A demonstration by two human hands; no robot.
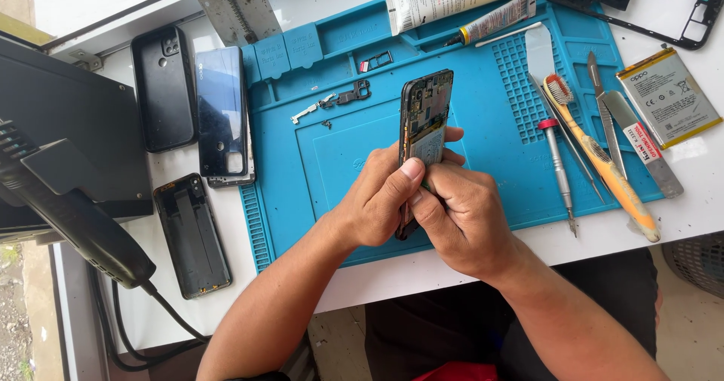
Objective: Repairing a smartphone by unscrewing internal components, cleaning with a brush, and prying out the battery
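Both the left hand (pixel 377 200) and the right hand (pixel 464 215) were closed around an opened phone (pixel 424 121), held upright on edge above the blue mat (pixel 332 155) near the table's (pixel 679 215) front edge, with a toothbrush (pixel 596 151), screwdriver (pixel 558 170) and tweezers (pixel 603 117) lying on the mat's right side.

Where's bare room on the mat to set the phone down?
Free: the recessed centre of the blue mat, between the small loose parts and the left hand. Crowded: the right side, with toothbrush, screwdriver and tweezers.
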